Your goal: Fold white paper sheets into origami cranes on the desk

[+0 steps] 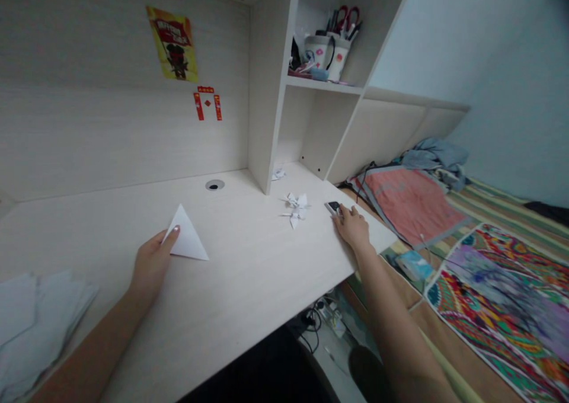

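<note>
My left hand (pixel 153 258) pinches a white paper triangle (pixel 187 237) just above the desk, the thumb lying over its left side. At the right end of the desk, my right hand (pixel 352 225) has its fingers closed on a small black-and-silver object (pixel 332 207). Part of that object is hidden under the fingers, so its kind is unclear. Between the hands, nearer the right one, lie several small folded paper figures (pixel 295 208). A stack of loose white paper sheets (pixel 40 326) rests at the desk's left front, beside my left forearm.
An upright shelf panel (pixel 273 95) meets the desk (pixel 249 284) behind the paper figures. Cups (pixel 338 56) with scissors and pens stand on the shelf. A cable hole (pixel 215 185) sits at the back. Right of the desk is a bed with a pink cloth (pixel 411 201).
</note>
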`<state>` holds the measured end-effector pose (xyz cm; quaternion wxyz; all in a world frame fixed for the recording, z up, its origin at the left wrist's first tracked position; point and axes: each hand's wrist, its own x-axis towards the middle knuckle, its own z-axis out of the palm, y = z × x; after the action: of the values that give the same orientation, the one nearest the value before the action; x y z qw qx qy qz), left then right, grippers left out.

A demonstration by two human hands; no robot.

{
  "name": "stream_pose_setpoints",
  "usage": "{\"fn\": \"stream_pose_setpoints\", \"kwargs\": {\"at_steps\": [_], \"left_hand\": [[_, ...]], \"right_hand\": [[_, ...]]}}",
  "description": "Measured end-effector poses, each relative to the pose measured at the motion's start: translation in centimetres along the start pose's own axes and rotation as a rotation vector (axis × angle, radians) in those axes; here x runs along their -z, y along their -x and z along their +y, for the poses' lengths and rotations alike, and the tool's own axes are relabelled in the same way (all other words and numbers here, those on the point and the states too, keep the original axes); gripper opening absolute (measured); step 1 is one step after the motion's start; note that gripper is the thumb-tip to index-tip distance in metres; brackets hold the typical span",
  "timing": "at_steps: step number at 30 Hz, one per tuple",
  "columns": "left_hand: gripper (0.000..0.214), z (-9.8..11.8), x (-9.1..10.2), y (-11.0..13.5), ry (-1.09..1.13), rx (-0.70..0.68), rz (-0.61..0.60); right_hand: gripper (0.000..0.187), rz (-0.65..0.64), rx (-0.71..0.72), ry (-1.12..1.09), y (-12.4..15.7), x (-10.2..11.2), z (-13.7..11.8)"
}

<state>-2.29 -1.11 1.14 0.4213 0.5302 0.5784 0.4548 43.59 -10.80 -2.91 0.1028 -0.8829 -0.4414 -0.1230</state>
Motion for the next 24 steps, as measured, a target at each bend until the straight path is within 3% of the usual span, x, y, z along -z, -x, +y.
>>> {"fn": "stream_pose_setpoints", "kwargs": {"at_steps": [8, 12, 15, 18, 21, 24], "left_hand": [[0.027, 0.6, -0.2, 0.3, -0.015, 0.037, 0.045], [0.026, 0.5, -0.2, 0.0, -0.075, 0.041, 0.079], [0.028, 0.3, -0.1, -0.2, -0.039, 0.077, 0.072], [0.026, 0.5, -0.1, -0.1, -0.113, 0.091, 0.096], [0.025, 0.7, -0.1, 0.1, -0.118, 0.099, 0.117], [0.025, 0.6, -0.1, 0.0, -0.108, 0.085, 0.099]], "right_hand": [[0.046, -0.008, 0.106, 0.021, -0.8, 0.1, -0.1], [0.048, 0.033, 0.091, -0.132, -0.7, 0.1, 0.6], [0.057, 0.166, 0.063, -0.482, -1.1, 0.6, 1.6], [0.058, 0.264, -0.096, -1.047, -2.0, 1.6, 2.7], [0.056, 0.023, -0.196, -1.596, -2.7, 2.6, 3.5], [0.057, -0.141, -0.224, -1.856, -2.3, 2.7, 3.8]]}}
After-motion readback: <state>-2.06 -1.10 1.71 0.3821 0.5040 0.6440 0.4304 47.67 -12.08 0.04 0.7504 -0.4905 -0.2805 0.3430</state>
